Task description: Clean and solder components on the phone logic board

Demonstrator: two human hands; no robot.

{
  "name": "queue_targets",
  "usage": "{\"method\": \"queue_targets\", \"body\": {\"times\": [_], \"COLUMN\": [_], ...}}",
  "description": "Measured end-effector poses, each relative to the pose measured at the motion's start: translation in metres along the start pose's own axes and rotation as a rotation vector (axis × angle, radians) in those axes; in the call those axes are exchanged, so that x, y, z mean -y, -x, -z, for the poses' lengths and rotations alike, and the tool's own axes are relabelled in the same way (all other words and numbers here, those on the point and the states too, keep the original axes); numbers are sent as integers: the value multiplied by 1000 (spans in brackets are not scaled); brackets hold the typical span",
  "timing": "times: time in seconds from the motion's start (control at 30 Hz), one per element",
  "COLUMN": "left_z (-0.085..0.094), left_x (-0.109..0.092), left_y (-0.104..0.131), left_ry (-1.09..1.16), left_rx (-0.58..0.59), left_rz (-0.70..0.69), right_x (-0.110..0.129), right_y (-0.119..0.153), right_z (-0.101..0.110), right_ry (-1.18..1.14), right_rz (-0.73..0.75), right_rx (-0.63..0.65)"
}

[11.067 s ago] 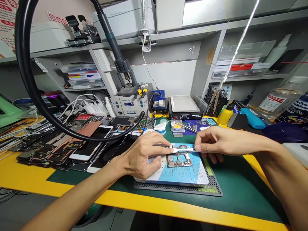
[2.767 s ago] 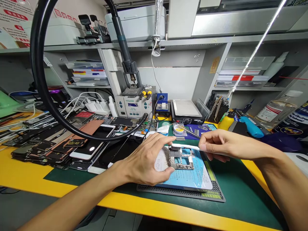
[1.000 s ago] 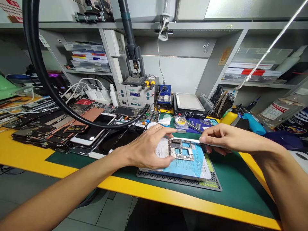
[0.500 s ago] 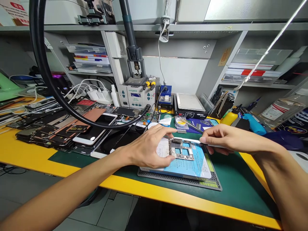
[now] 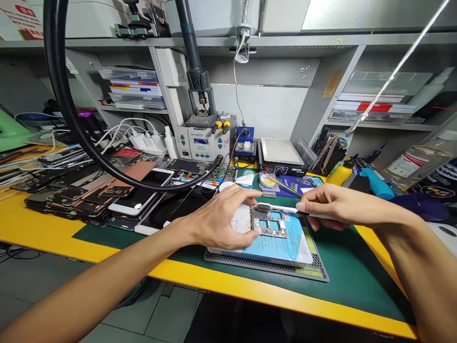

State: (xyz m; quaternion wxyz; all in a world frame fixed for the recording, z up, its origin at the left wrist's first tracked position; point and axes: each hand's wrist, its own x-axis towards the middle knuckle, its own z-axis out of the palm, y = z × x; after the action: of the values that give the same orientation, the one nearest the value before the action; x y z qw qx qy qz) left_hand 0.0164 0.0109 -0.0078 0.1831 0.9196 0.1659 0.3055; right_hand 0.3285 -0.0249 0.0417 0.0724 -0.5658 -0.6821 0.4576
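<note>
A phone circuit board (image 5: 277, 232) with rectangular openings lies on a blue-and-white box (image 5: 282, 250). At the board's left end, the thumb of my left hand (image 5: 228, 216) presses the near edge and the fingers reach the far edge, gripping it between them. My right hand (image 5: 326, 205) holds a white-handled brush (image 5: 283, 208). Its dark bristles (image 5: 264, 208) touch the far left part of the board. A thin metal tool, perhaps tweezers (image 5: 282, 185), also points up and left from my right hand; its hold is partly hidden.
Below the box is a grey perforated mat (image 5: 246, 261) on a green work mat (image 5: 342, 267). Phones and parts (image 5: 89, 190) are piled at left. A soldering station (image 5: 203, 143), a heating plate (image 5: 282, 152) and bottles (image 5: 410, 162) stand around. A black hose (image 5: 82, 138) arches across the left.
The brush head has shifted slightly on the board, and its bristles show more clearly. Both hands stay almost in place.
</note>
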Motion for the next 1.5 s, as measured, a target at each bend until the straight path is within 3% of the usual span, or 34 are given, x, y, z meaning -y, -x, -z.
{"method": "queue_targets", "body": {"times": [0.4, 1.5], "left_z": [-1, 1], "left_x": [2, -1], "left_y": [0, 0], "left_ry": [-4, -7], "left_rx": [1, 0], "left_rz": [-11, -21], "right_x": [-8, 1], "right_y": [-2, 2], "right_z": [3, 0], "right_ry": [53, 48], "right_rz": [3, -22], "right_rx": [10, 15]}}
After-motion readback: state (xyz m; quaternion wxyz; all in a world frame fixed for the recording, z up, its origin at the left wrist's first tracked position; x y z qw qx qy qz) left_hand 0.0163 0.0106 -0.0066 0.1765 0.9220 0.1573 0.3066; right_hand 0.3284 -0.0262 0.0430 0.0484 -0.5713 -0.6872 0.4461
